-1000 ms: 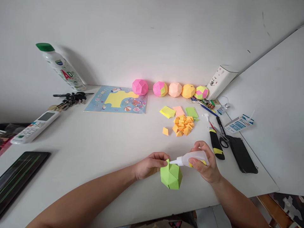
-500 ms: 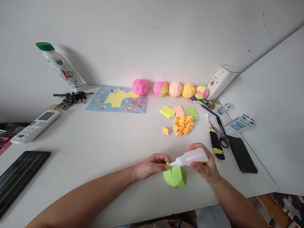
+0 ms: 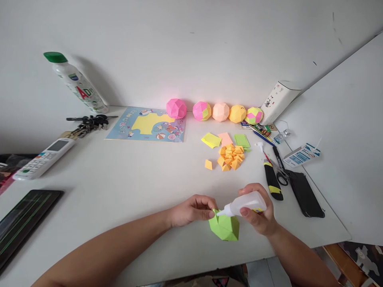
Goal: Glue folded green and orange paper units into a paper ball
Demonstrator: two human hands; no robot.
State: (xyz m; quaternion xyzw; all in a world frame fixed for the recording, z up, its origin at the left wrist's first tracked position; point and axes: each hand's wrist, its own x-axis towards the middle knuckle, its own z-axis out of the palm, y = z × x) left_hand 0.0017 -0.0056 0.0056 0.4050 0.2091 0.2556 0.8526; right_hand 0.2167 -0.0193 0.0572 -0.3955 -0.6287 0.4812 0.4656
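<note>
Pinched between the thumb and fingers of my left hand [image 3: 194, 210] is the upper left edge of a green folded-paper ball [image 3: 225, 229], a faceted shape. My right hand [image 3: 259, 217] is wrapped round a white glue bottle [image 3: 247, 203], tilted so that its narrow nozzle points left and down at the paper near my left thumb. Whether the tip touches the paper I cannot tell. Beyond the hands lies a heap of orange folded-paper pieces [image 3: 230, 157], with one single orange piece [image 3: 208, 164] apart on its left.
Finished paper balls [image 3: 220, 112] line the wall. Yellow sticky notes [image 3: 211, 140] lie beside pink and green ones. To the right are a utility knife [image 3: 273, 181], scissors [image 3: 282, 178] and a black pouch [image 3: 305, 194]. A remote [image 3: 44, 159] and a dark-screened device [image 3: 28, 227] lie left.
The green paper ball and the glue bottle have shifted slightly right and down. The nozzle has come a little lower against the paper. My left hand keeps its pinch.
</note>
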